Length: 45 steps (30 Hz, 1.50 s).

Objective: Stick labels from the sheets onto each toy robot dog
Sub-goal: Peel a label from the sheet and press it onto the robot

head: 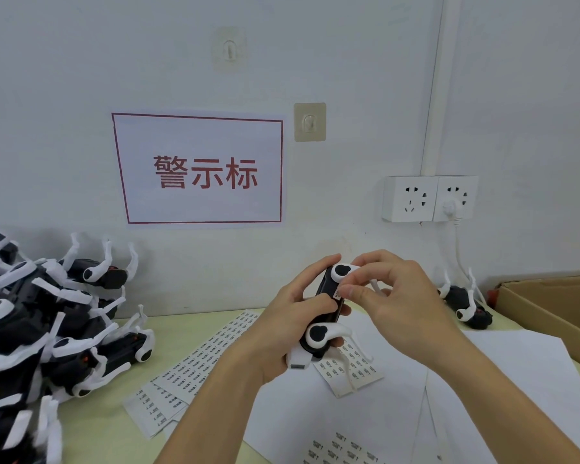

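Fingers [355, 291] of both hands curled round black toy robot dog [329, 306], white legs, pressing label [338, 294].

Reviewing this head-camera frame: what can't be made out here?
- Small label: mostly covered by the right hand thumb; text unreadable.
- Held toy dog: far side hidden by the left hand grip.
- Label sheets: print too small to read.
- Pile of toy dogs: cut off by the left edge.
- Cardboard box: contents out of view, cut by the right edge.
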Each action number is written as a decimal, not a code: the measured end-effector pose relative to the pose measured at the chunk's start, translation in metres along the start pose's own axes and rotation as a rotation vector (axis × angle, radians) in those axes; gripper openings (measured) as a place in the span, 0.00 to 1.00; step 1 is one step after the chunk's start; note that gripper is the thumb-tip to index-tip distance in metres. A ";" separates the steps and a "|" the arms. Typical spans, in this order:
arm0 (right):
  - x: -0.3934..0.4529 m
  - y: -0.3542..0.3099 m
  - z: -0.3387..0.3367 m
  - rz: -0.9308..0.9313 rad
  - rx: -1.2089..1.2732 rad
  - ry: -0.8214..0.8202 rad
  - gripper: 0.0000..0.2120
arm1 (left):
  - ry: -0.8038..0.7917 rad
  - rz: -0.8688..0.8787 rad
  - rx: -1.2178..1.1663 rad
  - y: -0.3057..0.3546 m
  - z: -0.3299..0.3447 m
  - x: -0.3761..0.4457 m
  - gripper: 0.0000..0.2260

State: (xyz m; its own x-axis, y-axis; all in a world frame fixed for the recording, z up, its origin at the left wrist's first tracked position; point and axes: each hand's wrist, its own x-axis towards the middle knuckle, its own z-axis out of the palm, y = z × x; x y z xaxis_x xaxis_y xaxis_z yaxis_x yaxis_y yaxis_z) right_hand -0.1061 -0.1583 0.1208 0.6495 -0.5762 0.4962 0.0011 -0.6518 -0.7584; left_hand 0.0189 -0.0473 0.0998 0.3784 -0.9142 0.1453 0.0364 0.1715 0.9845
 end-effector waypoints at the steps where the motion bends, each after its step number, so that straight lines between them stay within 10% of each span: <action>1: 0.000 0.000 0.000 -0.004 0.000 0.004 0.07 | 0.001 0.000 -0.002 0.000 0.000 0.000 0.24; 45: -0.002 0.013 0.019 -0.202 -0.088 0.196 0.17 | 0.119 0.036 0.066 0.000 0.005 -0.001 0.20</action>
State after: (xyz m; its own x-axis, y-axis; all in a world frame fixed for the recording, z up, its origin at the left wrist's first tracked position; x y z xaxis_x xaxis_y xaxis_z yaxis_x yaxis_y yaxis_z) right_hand -0.0932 -0.1563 0.1014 0.4840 -0.5088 0.7120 0.0442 -0.7984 -0.6005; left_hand 0.0135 -0.0480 0.1003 0.4855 -0.8572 0.1720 -0.0390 0.1753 0.9837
